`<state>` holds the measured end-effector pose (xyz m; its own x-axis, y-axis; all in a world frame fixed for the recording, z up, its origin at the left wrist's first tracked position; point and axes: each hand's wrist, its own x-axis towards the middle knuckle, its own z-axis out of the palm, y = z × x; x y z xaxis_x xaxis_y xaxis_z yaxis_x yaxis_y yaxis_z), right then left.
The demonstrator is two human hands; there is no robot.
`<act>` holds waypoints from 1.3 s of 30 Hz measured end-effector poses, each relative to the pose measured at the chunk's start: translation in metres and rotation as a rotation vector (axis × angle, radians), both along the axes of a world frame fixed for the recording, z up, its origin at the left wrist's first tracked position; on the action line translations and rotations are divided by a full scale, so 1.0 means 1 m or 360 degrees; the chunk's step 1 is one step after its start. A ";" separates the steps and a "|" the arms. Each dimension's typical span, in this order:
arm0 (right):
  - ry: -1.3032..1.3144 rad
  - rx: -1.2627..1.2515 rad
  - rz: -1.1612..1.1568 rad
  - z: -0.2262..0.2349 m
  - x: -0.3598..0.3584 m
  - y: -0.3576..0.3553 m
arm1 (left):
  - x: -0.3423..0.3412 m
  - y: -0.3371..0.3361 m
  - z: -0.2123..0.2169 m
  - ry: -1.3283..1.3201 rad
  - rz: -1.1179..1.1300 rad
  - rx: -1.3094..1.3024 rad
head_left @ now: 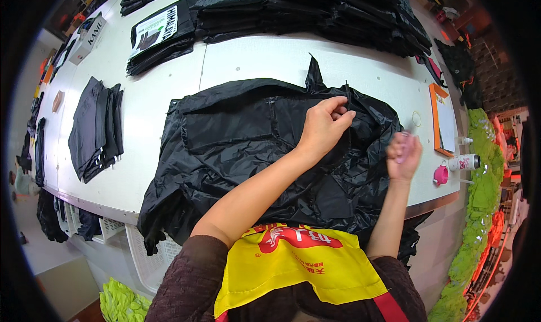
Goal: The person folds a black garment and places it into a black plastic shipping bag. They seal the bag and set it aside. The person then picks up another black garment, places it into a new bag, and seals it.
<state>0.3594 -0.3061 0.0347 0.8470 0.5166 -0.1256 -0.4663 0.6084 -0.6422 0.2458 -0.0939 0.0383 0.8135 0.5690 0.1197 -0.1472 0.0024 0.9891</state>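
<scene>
A shiny black garment, which looks like a jacket, lies spread and crumpled across the white table. Over its upper right part, my left hand is closed in a pinch at a narrow dark strip of the garment. My right hand is raised by the garment's right edge, smeared by motion. Its fingers are wrapped round a small pink tool, too blurred to tell its exact kind. A pointed black flap sticks up from the garment's far edge.
Stacks of folded black garments line the table's far side. Dark folded pieces lie at left. On the right are an orange-edged tray, a pink cup and a white bottle. Lime-green fabric is heaped beyond.
</scene>
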 end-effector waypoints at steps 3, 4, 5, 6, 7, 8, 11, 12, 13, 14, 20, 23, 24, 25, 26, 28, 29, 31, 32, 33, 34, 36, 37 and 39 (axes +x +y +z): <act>-0.0247 -0.0676 0.0263 0.004 -0.030 0.047 | 0.003 0.001 0.001 -0.0008 -0.0014 0.0001; -0.0314 -0.0852 0.0276 0.001 -0.035 0.057 | 0.003 0.001 0.002 -0.0008 -0.0026 -0.0042; -0.0548 -0.0979 0.0157 0.001 -0.043 0.068 | 0.004 0.001 0.004 -0.0008 -0.0038 -0.0085; -0.0680 -0.0945 0.0122 -0.003 -0.044 0.073 | 0.004 0.001 0.006 -0.0006 -0.0055 -0.0128; -0.0876 -0.0991 0.0084 -0.006 -0.043 0.077 | 0.004 0.002 0.007 -0.0011 -0.0066 -0.0170; -0.1071 -0.1036 0.0046 -0.007 -0.042 0.081 | 0.004 0.002 0.009 -0.0016 -0.0078 -0.0212; -0.1140 -0.1069 0.0100 -0.003 -0.039 0.088 | 0.001 0.003 0.015 -0.0008 -0.0099 -0.0331; -0.1135 -0.1068 0.0121 -0.002 -0.037 0.090 | 0.000 0.003 0.016 -0.0002 -0.0104 -0.0374; -0.1129 -0.1067 0.0142 -0.001 -0.035 0.092 | 0.000 0.004 0.015 -0.0006 -0.0120 -0.0378; -0.1124 -0.1066 0.0165 0.000 -0.033 0.094 | 0.000 0.005 0.014 -0.0010 -0.0134 -0.0383; -0.0898 -0.1031 0.0225 0.002 -0.030 0.096 | 0.001 0.006 0.012 -0.0001 -0.0144 -0.0383; -0.0890 -0.1029 0.0225 0.006 -0.030 0.099 | 0.000 0.006 0.013 -0.0010 -0.0158 -0.0378; -0.0884 -0.1019 0.0231 0.006 -0.029 0.100 | 0.000 0.005 0.014 -0.0016 -0.0164 -0.0378; -0.0849 -0.1006 0.0228 0.004 -0.028 0.100 | 0.000 0.005 0.013 -0.0024 -0.0167 -0.0404; -0.0815 -0.0992 0.0225 0.002 -0.027 0.100 | 0.001 0.004 0.012 -0.0032 -0.0172 -0.0429; -0.0714 -0.0926 0.0206 0.001 -0.026 0.101 | 0.002 0.004 0.009 -0.0035 -0.0175 -0.0453; -0.0649 -0.0871 0.0187 0.002 -0.027 0.103 | 0.003 0.004 0.008 -0.0031 -0.0175 -0.0450; -0.0502 -0.0697 0.0165 0.001 -0.023 0.102 | 0.002 0.005 0.008 -0.0014 -0.0176 -0.0440; -0.0471 -0.0679 0.0120 0.002 -0.023 0.101 | 0.001 0.006 0.008 0.0001 -0.0176 -0.0433; -0.0441 -0.0659 0.0088 0.003 -0.025 0.104 | -0.001 0.008 0.009 0.0017 -0.0163 -0.0425; -0.0412 -0.0637 0.0062 0.005 -0.028 0.107 | -0.002 0.009 0.008 -0.0072 -0.0229 -0.0499; -0.0614 -0.0883 0.0074 0.013 -0.042 0.108 | 0.000 0.009 -0.001 -0.0248 -0.0323 -0.0629; -0.1095 -0.0967 -0.0131 0.003 -0.045 0.112 | 0.001 0.010 -0.003 -0.0324 -0.0339 -0.0520; -0.1559 -0.1216 -0.0301 0.001 -0.048 0.114 | -0.007 0.019 -0.006 -0.0384 -0.0264 0.0046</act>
